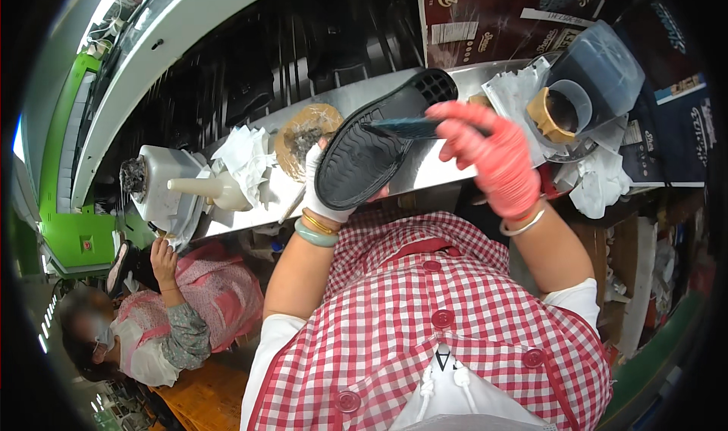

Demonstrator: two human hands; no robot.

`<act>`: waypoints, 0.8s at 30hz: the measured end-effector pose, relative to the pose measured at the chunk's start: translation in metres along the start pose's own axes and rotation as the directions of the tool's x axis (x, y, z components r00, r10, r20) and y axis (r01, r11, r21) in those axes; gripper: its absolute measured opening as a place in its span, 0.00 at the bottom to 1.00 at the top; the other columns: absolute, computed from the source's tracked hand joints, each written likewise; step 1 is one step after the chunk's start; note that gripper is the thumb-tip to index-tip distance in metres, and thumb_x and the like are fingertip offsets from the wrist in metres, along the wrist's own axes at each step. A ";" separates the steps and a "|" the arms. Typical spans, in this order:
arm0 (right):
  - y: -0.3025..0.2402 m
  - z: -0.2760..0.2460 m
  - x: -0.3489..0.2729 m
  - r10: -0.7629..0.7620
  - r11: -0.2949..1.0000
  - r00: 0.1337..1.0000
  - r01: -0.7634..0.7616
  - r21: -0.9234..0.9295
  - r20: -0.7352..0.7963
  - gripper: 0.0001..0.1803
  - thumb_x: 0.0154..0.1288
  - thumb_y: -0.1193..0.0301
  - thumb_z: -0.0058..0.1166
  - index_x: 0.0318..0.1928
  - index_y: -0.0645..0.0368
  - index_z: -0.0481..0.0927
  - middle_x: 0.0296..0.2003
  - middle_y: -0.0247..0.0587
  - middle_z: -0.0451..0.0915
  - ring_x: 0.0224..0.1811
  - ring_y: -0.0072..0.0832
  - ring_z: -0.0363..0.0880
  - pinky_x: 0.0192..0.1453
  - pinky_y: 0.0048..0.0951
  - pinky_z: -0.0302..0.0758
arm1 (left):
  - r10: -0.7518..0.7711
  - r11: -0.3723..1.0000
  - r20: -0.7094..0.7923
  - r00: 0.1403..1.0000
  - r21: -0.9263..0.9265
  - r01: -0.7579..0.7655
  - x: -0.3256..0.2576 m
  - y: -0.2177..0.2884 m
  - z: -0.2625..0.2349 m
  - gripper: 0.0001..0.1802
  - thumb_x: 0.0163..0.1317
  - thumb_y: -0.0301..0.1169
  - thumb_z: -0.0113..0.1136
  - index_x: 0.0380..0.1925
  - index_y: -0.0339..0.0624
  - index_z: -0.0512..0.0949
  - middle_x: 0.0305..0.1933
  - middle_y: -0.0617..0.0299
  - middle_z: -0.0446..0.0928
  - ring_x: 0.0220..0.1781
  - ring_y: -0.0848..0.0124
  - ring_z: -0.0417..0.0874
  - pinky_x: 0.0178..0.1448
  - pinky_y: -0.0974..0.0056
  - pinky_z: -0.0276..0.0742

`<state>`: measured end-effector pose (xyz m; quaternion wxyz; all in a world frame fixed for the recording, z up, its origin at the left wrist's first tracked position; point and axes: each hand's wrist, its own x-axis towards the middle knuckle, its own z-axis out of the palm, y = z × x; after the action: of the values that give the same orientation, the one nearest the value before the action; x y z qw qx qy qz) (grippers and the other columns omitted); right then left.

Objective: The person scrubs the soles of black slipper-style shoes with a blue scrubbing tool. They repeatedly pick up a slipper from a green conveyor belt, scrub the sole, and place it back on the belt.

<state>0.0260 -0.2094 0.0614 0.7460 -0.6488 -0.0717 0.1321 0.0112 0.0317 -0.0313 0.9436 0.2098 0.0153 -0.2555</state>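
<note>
Shoe sole, black, with its ribbed tread facing the camera, is held tilted above the edge of a steel workbench. Left hand, in a white glove, closes around the lower heel end of the sole from below; a green bangle and a thin gold bracelet sit on that wrist. Right hand, in a red glove, lies just right of the sole's upper part, fingers curled around a dark brush handle whose far end rests on the sole; a pale bangle circles this wrist.

Beyond the right hand stand a clear plastic cup with dark contents and a grey lidded container, both on crumpled white paper. Beyond the left hand lies a round, stained glue pad; farther to its left are crumpled tissue, a cream squeeze bottle lying on its side, and a white tray. Below and left of the left hand, a second person in a pink apron raises one bare hand toward the tray. Nearest the camera, under both forearms, is a red-and-white checked apron.
</note>
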 end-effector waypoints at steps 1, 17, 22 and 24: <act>0.013 0.011 -0.005 -0.192 0.963 0.977 0.205 -0.177 0.089 0.13 0.59 0.71 0.58 0.44 0.60 0.80 0.36 0.37 0.80 0.36 0.23 0.79 0.36 0.21 0.74 | 0.016 1.000 0.076 0.997 -0.006 -0.015 0.002 -0.001 0.002 0.38 0.58 0.59 0.46 0.53 0.35 0.69 0.48 0.41 0.75 0.35 0.50 0.82 0.36 0.51 0.82; 0.029 0.007 -0.037 -0.748 0.663 0.583 0.660 -0.353 -0.316 0.14 0.67 0.72 0.49 0.51 0.65 0.74 0.37 0.43 0.79 0.34 0.24 0.78 0.39 0.21 0.74 | 0.190 0.923 0.143 0.971 0.309 -0.227 -0.032 -0.005 0.045 0.41 0.58 0.54 0.52 0.64 0.38 0.58 0.62 0.51 0.66 0.59 0.59 0.73 0.60 0.50 0.72; 0.053 -0.009 -0.044 -0.811 0.581 0.512 0.650 -0.489 -0.283 0.16 0.69 0.72 0.46 0.56 0.62 0.71 0.47 0.45 0.77 0.42 0.28 0.79 0.41 0.24 0.76 | 0.312 0.816 0.361 0.879 0.372 -0.442 -0.040 0.038 0.119 0.44 0.54 0.59 0.54 0.61 0.35 0.62 0.55 0.49 0.72 0.50 0.58 0.79 0.55 0.57 0.77; 0.065 -0.013 -0.044 -0.800 0.597 0.512 0.637 -0.487 -0.312 0.17 0.69 0.72 0.46 0.56 0.63 0.71 0.47 0.45 0.77 0.42 0.28 0.79 0.41 0.24 0.76 | 0.396 0.812 0.362 0.844 0.291 -0.506 -0.026 0.064 0.162 0.41 0.57 0.60 0.47 0.56 0.32 0.65 0.46 0.49 0.76 0.42 0.59 0.82 0.46 0.60 0.80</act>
<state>-0.0195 -0.2267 -0.0016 0.6102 -0.6762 -0.1613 -0.3800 0.0075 0.0286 0.1452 0.9112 0.3449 -0.2204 -0.0471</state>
